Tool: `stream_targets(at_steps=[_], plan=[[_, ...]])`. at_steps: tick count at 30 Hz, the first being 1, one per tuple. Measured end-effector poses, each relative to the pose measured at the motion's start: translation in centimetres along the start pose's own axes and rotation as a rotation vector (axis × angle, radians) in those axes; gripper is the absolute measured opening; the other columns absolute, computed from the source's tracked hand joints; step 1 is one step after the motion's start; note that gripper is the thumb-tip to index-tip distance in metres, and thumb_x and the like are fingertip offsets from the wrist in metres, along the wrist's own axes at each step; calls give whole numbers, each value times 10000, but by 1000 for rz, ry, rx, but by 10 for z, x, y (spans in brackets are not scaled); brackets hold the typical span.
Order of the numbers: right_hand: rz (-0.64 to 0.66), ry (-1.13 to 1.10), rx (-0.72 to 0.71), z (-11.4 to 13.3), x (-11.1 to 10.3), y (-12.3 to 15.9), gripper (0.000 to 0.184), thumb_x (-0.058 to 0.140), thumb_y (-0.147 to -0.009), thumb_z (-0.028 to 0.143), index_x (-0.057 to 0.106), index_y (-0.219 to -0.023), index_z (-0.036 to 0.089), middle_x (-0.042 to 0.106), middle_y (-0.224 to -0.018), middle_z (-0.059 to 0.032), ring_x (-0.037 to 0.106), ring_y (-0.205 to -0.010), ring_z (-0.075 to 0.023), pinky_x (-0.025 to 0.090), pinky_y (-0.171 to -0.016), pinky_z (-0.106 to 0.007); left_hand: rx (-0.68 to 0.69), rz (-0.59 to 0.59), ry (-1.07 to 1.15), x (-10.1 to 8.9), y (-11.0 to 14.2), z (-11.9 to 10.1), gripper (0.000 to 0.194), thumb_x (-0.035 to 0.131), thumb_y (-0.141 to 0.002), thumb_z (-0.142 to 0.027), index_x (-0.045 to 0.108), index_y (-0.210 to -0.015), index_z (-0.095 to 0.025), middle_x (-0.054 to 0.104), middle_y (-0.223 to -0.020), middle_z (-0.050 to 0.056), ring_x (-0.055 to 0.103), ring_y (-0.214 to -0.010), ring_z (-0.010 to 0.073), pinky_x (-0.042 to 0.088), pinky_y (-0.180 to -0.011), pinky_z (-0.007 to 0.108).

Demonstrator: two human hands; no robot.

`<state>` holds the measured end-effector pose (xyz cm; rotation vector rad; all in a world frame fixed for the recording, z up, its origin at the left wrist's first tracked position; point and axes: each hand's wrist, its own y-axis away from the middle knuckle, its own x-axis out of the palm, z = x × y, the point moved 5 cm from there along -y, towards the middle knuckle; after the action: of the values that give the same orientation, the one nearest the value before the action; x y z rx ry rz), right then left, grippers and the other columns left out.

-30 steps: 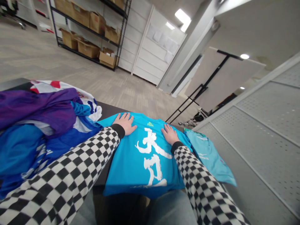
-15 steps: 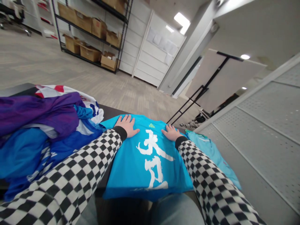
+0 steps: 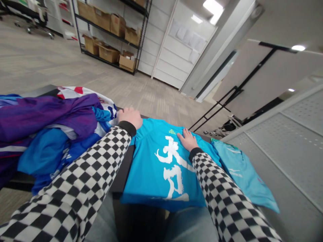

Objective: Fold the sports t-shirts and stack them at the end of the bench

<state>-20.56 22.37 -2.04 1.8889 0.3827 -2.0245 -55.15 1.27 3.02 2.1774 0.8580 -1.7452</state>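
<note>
A bright blue T-shirt (image 3: pixel 151 161) with white brush-style characters lies spread over the dark table, its lower edge hanging toward my lap. My left hand (image 3: pixel 130 117) is at the shirt's left sleeve, the fingers curled down over its outer end; the fingertips are hidden. On the upper right chest, my right hand (image 3: pixel 188 140) lies flat with fingers stretched out, touching the cloth. A small green logo (image 3: pixel 172 131) shows near the collar, between the hands.
To the left is a heap of jerseys, with a purple one (image 3: pixel 55 111) on top. A light blue shirt (image 3: pixel 244 171) lies at the right, beside a grey perforated panel (image 3: pixel 285 144). Shelves with cardboard boxes (image 3: pixel 108 53) stand across the floor.
My left hand has gone from lying flat on the shirt's shoulder out to the left sleeve, its fingers now curled. My right hand stays flat on the chest. The view has shifted left.
</note>
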Motion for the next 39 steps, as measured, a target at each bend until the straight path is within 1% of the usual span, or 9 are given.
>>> stream_targets(at_steps=[5, 9, 12, 20, 26, 32, 35, 37, 39], plan=[[-35, -24, -13, 1, -1, 2, 932, 263, -1092, 783, 302, -1820, 202, 225, -1900, -99, 200, -1763, -352, 153, -1414, -654, -50, 236, -53, -5, -11, 41, 450, 709, -916, -500, 810, -1230, -194, 762, -1387, 235, 623, -1360, 487, 462, -1137, 634], [-40, -32, -19, 0, 0, 1, 927, 263, -1089, 784, 319, -1814, 208, 246, -1895, -97, 215, -1757, -359, 167, -1413, -659, 33, 176, 90, -13, -17, 48, 300, 603, -1015, -409, 779, -1159, -213, 822, -1147, 160, 755, -1138, 352, 558, -1015, 446], [-46, -30, -24, -1, 0, -1, 923, 267, -1089, 785, 324, -1812, 214, 257, -1893, -101, 228, -1752, -363, 173, -1412, -661, 76, 135, 84, -16, -19, 59, 313, 611, -1023, -409, 772, -1194, -201, 824, -1128, 136, 770, -1079, 309, 574, -985, 378], [-74, -43, -42, -2, 0, -2, 928, 295, -1089, 786, 367, -1795, 187, 298, -1876, -135, 270, -1735, -389, 193, -1403, -678, 149, 120, -68, -17, -13, 74, 458, 628, -1010, -459, 796, -1336, -184, 827, -1268, 124, 751, -1192, 315, 553, -1088, 374], [-110, -45, -63, -3, 1, -4, 898, 313, -1095, 760, 405, -1777, 183, 339, -1859, -152, 299, -1723, -398, 206, -1397, -672, 120, 246, -166, -16, -3, 74, 413, 679, -930, -420, 841, -1243, -205, 800, -1344, 156, 707, -1285, 379, 535, -1131, 448], [-124, -34, -75, -3, 2, -7, 882, 331, -1094, 733, 419, -1765, 168, 362, -1848, -165, 337, -1699, -419, 245, -1378, -696, 142, -2, -59, -48, 23, 52, 422, 563, -1044, -376, 782, -1361, -206, 754, -1385, 152, 673, -1314, 350, 498, -1188, 489], [-143, -41, -82, -3, 2, -8, 894, 323, -1086, 754, 447, -1748, 167, 383, -1837, -173, 352, -1691, -428, 256, -1370, -708, 38, -233, -136, -78, 60, 60, 441, 525, -1088, -436, 737, -1442, -281, 673, -1551, 123, 530, -1494, 409, 319, -1323, 624], [-147, -53, -84, -3, 3, -8, 907, 318, -1079, 768, 462, -1738, 163, 396, -1829, -179, 358, -1687, -431, 258, -1365, -717, -101, -317, -214, -90, 90, 81, 653, 604, -1038, -632, 604, -1610, -316, 536, -1708, 143, 379, -1601, 506, 204, -1335, 737], [-153, -65, -88, -4, 3, -9, 919, 319, -1073, 776, 466, -1735, 156, 413, -1819, -190, 367, -1681, -438, 255, -1361, -726, -227, -225, -256, -87, 114, 111, 1053, 715, -888, -811, 418, -1751, -284, 381, -1799, 223, 328, -1599, 615, 258, -1273, 798]])
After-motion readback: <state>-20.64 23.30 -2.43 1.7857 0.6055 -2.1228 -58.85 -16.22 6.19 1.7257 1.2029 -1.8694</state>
